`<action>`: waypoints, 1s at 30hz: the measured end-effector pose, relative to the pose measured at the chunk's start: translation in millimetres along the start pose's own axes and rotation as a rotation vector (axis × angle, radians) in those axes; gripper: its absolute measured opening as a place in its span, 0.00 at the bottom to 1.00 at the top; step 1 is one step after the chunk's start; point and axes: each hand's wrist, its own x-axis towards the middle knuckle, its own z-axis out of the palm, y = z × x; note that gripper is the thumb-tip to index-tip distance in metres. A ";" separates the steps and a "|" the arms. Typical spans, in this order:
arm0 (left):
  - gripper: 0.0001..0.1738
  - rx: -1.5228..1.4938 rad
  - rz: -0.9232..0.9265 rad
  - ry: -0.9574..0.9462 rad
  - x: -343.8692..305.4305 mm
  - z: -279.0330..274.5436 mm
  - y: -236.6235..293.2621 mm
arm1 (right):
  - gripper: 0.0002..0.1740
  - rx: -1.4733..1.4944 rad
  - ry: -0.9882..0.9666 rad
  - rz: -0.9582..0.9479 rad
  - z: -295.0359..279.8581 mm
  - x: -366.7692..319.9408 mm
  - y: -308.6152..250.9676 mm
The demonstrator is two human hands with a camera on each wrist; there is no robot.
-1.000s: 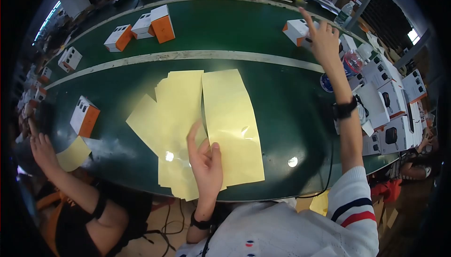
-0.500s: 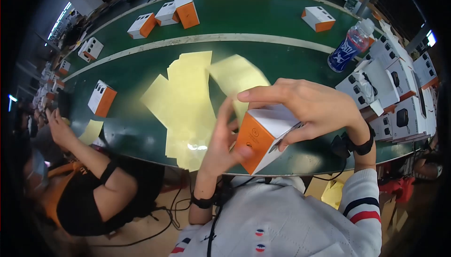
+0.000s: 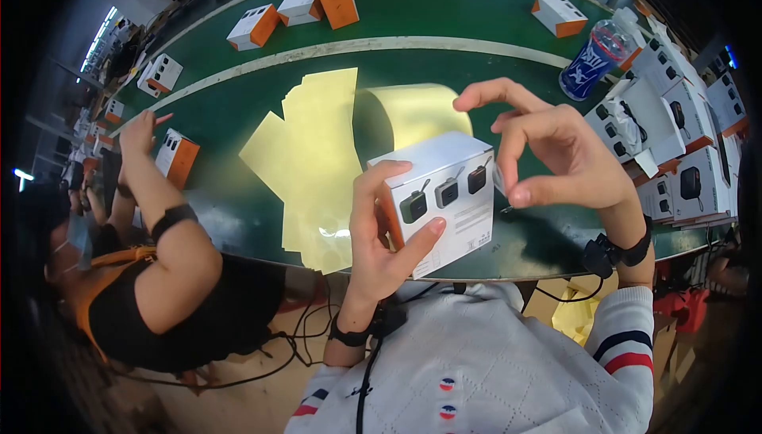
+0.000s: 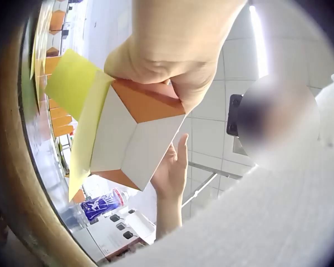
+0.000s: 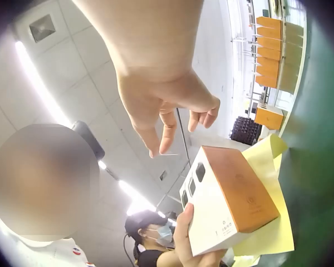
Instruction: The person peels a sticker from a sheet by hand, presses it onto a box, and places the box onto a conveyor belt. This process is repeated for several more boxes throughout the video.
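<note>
My left hand (image 3: 379,240) grips a white and orange box (image 3: 456,232), thumb on the face printed with small devices. Above the table's front edge, the box is tilted. A curled yellow sheet (image 3: 432,109) rises behind it, its lower end hidden by the box. To the right of the box, my right hand (image 3: 559,152) has its thumb and a finger close together. In the right wrist view, a thin clear sticker (image 5: 170,154) shows edge-on at those fingertips. A stack of yellow sheets (image 3: 321,164) lies on the green table left of the box.
Several similar boxes (image 3: 254,25) stand along the far side of the table. A blue-labelled bottle (image 3: 591,61) and piled white boxes (image 3: 686,188) are at the right. Another person (image 3: 175,267) sits at the left, near a box (image 3: 176,158).
My right hand brought the box from the far right to my left hand, which now holds it with the printed face turned nearer. One yellow sheet has lifted and curled behind it.
</note>
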 end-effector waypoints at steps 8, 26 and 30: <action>0.44 0.085 0.054 -0.147 0.6 -10.3 -9.2 | 0.08 -0.037 -0.186 -0.006 7.9 13.5 1.9; 0.52 -0.154 -0.073 -0.269 3.9 -16.3 -7.7 | 0.08 0.398 -0.031 0.230 18.0 40.8 42.5; 0.53 -0.157 -0.097 -0.261 5.3 -14.3 -9.0 | 0.05 0.369 0.093 0.242 22.4 37.1 46.2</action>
